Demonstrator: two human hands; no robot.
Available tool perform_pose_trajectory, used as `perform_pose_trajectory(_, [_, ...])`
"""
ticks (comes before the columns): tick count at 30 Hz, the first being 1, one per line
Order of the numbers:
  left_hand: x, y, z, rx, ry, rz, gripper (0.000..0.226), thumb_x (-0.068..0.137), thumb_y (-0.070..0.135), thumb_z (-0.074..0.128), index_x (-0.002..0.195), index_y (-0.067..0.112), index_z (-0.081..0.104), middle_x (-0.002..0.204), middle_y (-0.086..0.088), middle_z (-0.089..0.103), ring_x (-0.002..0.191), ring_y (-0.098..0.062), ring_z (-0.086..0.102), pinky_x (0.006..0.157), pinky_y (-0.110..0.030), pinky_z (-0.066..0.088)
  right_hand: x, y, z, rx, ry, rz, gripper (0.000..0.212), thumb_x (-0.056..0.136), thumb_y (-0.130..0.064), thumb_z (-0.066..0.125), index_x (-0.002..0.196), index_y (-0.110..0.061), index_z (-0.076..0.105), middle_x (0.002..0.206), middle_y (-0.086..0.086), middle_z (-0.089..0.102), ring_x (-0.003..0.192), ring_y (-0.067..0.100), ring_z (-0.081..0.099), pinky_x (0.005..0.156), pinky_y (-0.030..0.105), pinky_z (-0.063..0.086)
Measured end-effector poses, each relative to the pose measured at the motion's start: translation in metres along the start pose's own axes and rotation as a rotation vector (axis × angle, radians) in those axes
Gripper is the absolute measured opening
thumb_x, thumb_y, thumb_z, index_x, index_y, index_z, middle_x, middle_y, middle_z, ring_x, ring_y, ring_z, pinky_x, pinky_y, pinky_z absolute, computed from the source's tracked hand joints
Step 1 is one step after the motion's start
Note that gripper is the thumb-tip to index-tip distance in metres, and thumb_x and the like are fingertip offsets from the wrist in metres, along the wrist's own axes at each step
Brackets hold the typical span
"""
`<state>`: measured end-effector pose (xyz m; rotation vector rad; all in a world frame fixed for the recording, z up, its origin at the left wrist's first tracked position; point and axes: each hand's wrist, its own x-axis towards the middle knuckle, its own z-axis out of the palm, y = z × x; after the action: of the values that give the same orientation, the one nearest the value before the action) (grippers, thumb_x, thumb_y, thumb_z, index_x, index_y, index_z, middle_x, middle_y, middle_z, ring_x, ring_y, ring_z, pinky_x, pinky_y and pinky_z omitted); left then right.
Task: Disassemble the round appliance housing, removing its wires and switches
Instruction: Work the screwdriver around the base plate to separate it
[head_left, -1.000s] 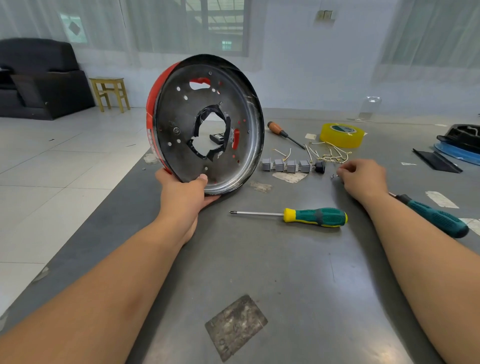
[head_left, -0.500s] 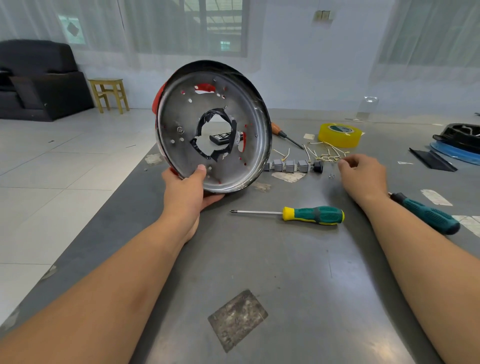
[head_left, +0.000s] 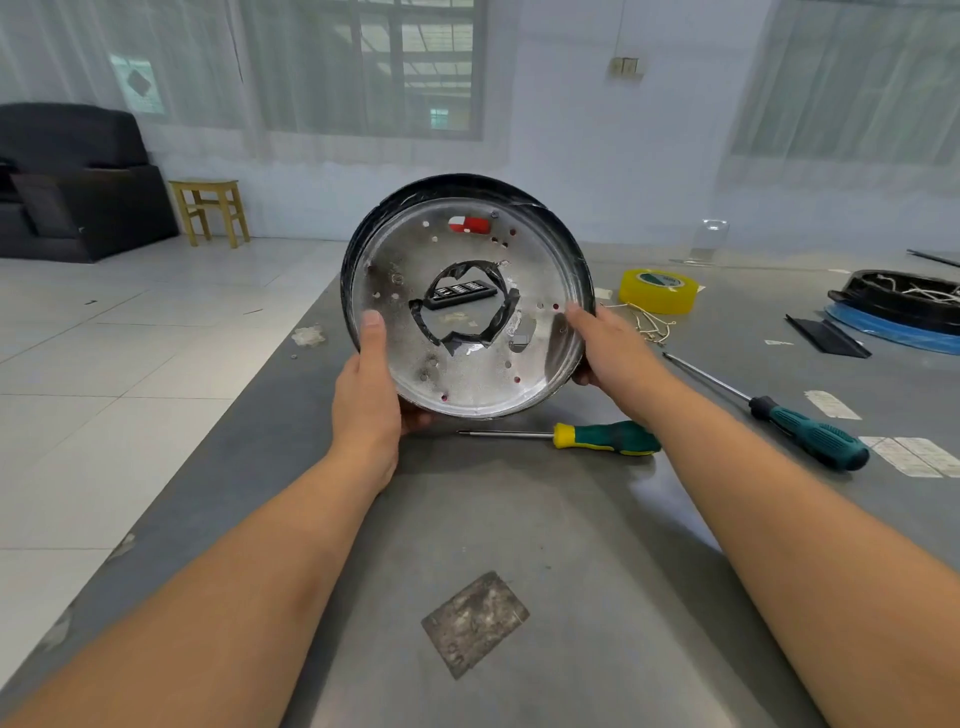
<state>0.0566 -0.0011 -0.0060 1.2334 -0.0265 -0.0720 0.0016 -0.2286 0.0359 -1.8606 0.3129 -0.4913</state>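
Gripping housing (head_left: 467, 374) upright over table (head_left: 519, 519), left hand (head_left: 366, 400) and right hand (head_left: 613, 348) curled round opposite rims; two screwdrivers (head_left: 605, 437) lie near.

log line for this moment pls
left hand: grips round housing rim | right hand: grips opposite rim | housing: upright, facing camera | screwdrivers: on table
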Motion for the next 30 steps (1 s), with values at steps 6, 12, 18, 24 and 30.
perform_pose_trajectory(6, [-0.002, -0.002, 0.001, -0.067, -0.144, 0.028, 0.093, 0.06, 0.091, 0.061, 0.127, 0.028, 0.054, 0.114, -0.007, 0.072, 0.065, -0.021, 0.071, 0.047, -0.031, 0.052, -0.002, -0.003, 0.009, 0.143, 0.091, 0.053, 0.018, 0.1, -0.014, 0.046, 0.093, -0.018, 0.062, 0.096, 0.01, 0.069, 0.086, 0.026, 0.065, 0.066, 0.036, 0.059])
perform_pose_trajectory(12, [-0.006, -0.005, 0.004, 0.003, -0.296, 0.029, 0.088, 0.07, 0.062, 0.081, 0.136, 0.025, 0.037, 0.112, -0.007, 0.072, 0.061, -0.03, 0.07, 0.048, -0.031, 0.054, -0.021, -0.016, 0.049, 0.547, -0.077, 0.159, 0.03, 0.097, 0.007, 0.043, 0.113, -0.013, 0.058, 0.106, 0.014, 0.072, 0.083, 0.026, 0.072, 0.065, 0.035, 0.062])
perform_pose_trajectory(18, [0.003, -0.006, -0.003, -0.068, -0.199, -0.035, 0.038, 0.099, 0.004, 0.05, 0.136, 0.004, 0.043, 0.101, -0.027, 0.061, 0.055, -0.028, 0.067, 0.051, -0.03, 0.055, -0.024, -0.015, 0.053, 0.463, -0.12, 0.249, 0.024, 0.1, -0.024, 0.061, 0.117, -0.009, 0.054, 0.1, 0.013, 0.072, 0.072, 0.03, 0.075, 0.062, 0.033, 0.06])
perform_pose_trajectory(24, [0.003, -0.007, -0.001, -0.104, -0.182, -0.016, 0.024, 0.102, 0.012, 0.056, 0.125, 0.014, 0.05, 0.102, -0.015, 0.069, 0.061, -0.027, 0.072, 0.055, -0.03, 0.058, -0.024, -0.013, 0.055, 0.511, -0.084, 0.221, 0.012, 0.1, -0.004, 0.051, 0.098, -0.008, 0.062, 0.085, 0.012, 0.072, 0.072, 0.024, 0.069, 0.057, 0.029, 0.059])
perform_pose_trajectory(30, [0.002, -0.004, -0.002, -0.107, -0.221, -0.042, 0.037, 0.102, 0.026, 0.068, 0.133, 0.007, 0.063, 0.101, -0.009, 0.081, 0.079, -0.026, 0.078, 0.061, -0.025, 0.06, -0.031, -0.01, 0.071, 0.62, -0.133, 0.226, 0.025, 0.099, 0.005, 0.048, 0.12, 0.001, 0.06, 0.113, 0.02, 0.072, 0.097, 0.03, 0.073, 0.067, 0.035, 0.063])
